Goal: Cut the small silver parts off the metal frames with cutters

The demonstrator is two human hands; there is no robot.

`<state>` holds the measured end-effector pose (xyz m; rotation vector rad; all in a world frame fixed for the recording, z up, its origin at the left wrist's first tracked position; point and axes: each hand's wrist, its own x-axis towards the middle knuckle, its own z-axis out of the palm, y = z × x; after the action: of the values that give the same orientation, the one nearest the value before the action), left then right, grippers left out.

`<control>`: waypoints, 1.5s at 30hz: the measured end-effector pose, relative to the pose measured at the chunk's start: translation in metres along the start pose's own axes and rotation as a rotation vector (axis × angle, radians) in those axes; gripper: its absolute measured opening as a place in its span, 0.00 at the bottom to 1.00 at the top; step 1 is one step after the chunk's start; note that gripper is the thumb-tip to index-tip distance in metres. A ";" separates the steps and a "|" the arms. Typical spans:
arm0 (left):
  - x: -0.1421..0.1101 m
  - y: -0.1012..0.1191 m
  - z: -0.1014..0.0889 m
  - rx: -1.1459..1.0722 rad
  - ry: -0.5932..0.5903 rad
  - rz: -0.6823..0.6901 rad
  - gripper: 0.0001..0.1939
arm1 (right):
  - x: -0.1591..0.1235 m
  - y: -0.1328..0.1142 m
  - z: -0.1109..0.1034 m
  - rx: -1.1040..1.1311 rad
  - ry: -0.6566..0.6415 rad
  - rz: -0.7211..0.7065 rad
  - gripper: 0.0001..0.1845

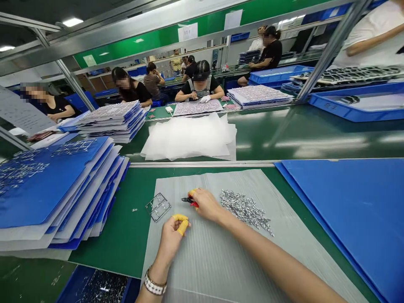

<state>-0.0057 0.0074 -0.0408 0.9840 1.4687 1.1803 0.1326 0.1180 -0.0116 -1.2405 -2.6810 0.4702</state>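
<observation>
My right hand (205, 203) is closed round small red-handled cutters (188, 200), whose dark jaws point left over a grey ribbed sheet (221, 261). My left hand (172, 236) is curled into a pinch, with yellow finger cots on thumb and forefinger; what it pinches, if anything, is too small to make out. It hovers just right of a small metal frame of parts (158, 206) lying at the sheet's left edge. A heap of small silvery cut pieces (244, 210) lies to the right of my right hand.
A stack of blue and white sheets with metal parts (53, 198) fills the left. A big blue board (350, 210) lies at the right. White foam sheets (189, 139) lie beyond a metal rail. Other people sit at the benches behind. A blue bin of scrap (97, 288) sits below.
</observation>
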 end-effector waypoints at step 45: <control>0.007 -0.004 -0.011 -0.240 0.168 -0.108 0.17 | 0.020 0.048 -0.012 0.059 -0.224 -0.315 0.14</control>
<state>-0.0182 0.0110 -0.0449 0.6476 1.4499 1.3501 0.1571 0.1647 -0.0166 -0.7684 -2.9490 0.6676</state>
